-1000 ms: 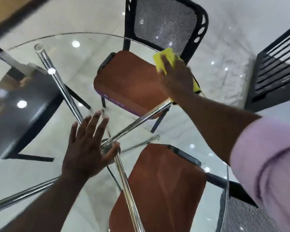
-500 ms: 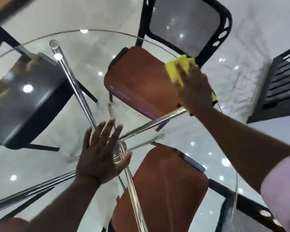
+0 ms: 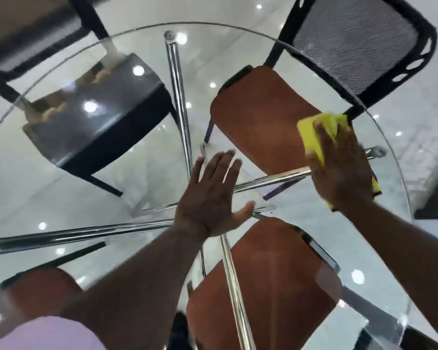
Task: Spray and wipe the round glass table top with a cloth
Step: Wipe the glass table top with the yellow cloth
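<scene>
1. Head view, looking straight down through the round glass tabletop (image 3: 147,173), and both hands are on it.
2. The left hand (image 3: 210,195) lies flat near the middle of the tabletop, fingers straight and a little spread, thumb out to the side, palm on the glass and holding nothing.
3. Over by the far right edge, the right hand (image 3: 339,168) lies flat on top of the yellow cloth (image 3: 314,132). Its fingers are stretched out along the cloth and press it to the glass rather than curling round it.
4. The cloth sits just inside the rim on the far right. Its far end shows beyond the fingertips and a small corner pokes out beside the wrist.
5. The hand and cloth are slightly blurred, so the fingertip detail is soft.
6. Under the glass, chrome legs (image 3: 177,92) cross beneath the centre, right below the left hand.
7. A chair with a brown seat (image 3: 258,122) and a black mesh back (image 3: 359,46) is tucked in at the far right, and the cloth lies above its seat's right corner.
8. A black chair (image 3: 99,117) sits at the far left, another brown seat (image 3: 263,286) at the near edge, and one more (image 3: 31,291) at the near left.
9. A pink sleeve (image 3: 48,334) shows on the left arm at the bottom of the view.
</scene>
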The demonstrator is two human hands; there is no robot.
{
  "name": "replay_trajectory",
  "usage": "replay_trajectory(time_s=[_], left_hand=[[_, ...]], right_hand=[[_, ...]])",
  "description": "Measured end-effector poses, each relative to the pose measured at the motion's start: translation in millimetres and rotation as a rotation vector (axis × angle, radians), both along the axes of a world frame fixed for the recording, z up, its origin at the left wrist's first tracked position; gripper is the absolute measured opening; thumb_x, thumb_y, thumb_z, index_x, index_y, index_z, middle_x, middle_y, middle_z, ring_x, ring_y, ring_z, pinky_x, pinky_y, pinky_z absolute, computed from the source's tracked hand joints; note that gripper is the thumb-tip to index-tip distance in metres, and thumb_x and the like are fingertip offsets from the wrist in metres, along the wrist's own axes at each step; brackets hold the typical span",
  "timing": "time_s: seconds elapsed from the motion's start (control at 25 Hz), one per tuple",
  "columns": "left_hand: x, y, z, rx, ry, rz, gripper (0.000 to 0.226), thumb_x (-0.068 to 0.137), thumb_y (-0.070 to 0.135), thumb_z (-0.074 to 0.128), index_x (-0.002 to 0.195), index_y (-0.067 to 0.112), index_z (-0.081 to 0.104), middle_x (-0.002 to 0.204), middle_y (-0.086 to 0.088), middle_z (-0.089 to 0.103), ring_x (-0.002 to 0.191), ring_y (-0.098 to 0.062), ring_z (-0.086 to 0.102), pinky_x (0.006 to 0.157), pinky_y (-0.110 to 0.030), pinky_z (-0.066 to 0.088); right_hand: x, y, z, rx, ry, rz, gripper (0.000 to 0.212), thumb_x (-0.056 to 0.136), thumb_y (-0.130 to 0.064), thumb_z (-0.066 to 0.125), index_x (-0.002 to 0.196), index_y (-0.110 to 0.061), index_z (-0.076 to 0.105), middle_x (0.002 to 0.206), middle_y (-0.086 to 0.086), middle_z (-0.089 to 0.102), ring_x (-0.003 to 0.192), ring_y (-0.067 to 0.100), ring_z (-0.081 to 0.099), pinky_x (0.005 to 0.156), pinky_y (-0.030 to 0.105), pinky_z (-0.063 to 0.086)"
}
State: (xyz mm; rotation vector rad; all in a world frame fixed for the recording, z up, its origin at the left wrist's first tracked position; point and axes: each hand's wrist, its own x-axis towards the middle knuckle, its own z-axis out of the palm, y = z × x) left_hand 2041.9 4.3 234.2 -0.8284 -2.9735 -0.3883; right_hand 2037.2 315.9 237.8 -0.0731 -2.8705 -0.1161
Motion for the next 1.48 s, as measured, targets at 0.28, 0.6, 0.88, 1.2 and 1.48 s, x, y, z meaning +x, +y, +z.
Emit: replay_trajectory(time_s=[0.28, 0.6, 0.88, 1.2, 1.48], left_hand=[[54, -72, 8, 0.184, -0.033, 0.182, 0.068, 0.094, 0.051, 0.059, 0.148, 0.011, 0.053, 0.156, -0.008, 0.051, 0.146, -0.029, 0.045, 0.123, -0.051, 0.030], [132, -272, 11, -0.153, -0.075, 0.208, 0.085, 0.095, 0.067, 0.047, 0.164, 0.019, 0.030, 0.174, 0.000, 0.021, 0.161, -0.023, 0.020, 0.125, -0.057, 0.025], [132, -276, 0, -0.106, -0.035, 0.214, 0.088, 0.094, 0.067, 0.053, 0.164, 0.020, 0.030, 0.174, 0.001, 0.021, 0.161, -0.020, 0.019, 0.127, -0.055, 0.023], [132, -277, -1, -0.020, -0.081, 0.266, 0.097, 0.089, 0.069, 0.057, 0.161, 0.009, 0.035, 0.172, -0.007, 0.028, 0.159, -0.026, 0.027, 0.126, -0.055, 0.026], [131, -279, -5, 0.033, -0.057, 0.255, 0.094, 0.091, 0.067, 0.057, 0.161, 0.007, 0.036, 0.171, -0.007, 0.030, 0.160, -0.023, 0.024, 0.128, -0.054, 0.024]], right_hand=[[50, -155, -2, -0.004, 0.059, 0.182, 0.058, 0.114, -0.048, 0.043, 0.170, -0.031, 0.034, 0.165, 0.020, 0.048, 0.147, 0.041, 0.053, 0.121, 0.056, 0.043], [121, -169, 12, -0.062, -0.094, 0.180, 0.063, 0.112, -0.052, 0.036, 0.172, -0.036, 0.023, 0.169, 0.023, 0.038, 0.155, 0.044, 0.040, 0.125, 0.058, 0.034], [-54, -305, -22, -0.028, 0.132, 0.103, 0.060, 0.115, -0.051, 0.032, 0.171, -0.030, 0.029, 0.160, 0.028, 0.051, 0.142, 0.047, 0.058, 0.111, 0.063, 0.050], [8, -279, -2, 0.025, -0.183, 0.908, 0.057, 0.113, -0.051, 0.046, 0.165, -0.029, 0.043, 0.171, 0.019, 0.041, 0.157, 0.044, 0.040, 0.120, 0.062, 0.042], [-166, -464, -6, -0.106, 0.063, 0.501, 0.056, 0.097, -0.041, 0.065, 0.149, -0.020, 0.063, 0.146, 0.023, 0.063, 0.135, 0.043, 0.062, 0.099, 0.052, 0.058]])
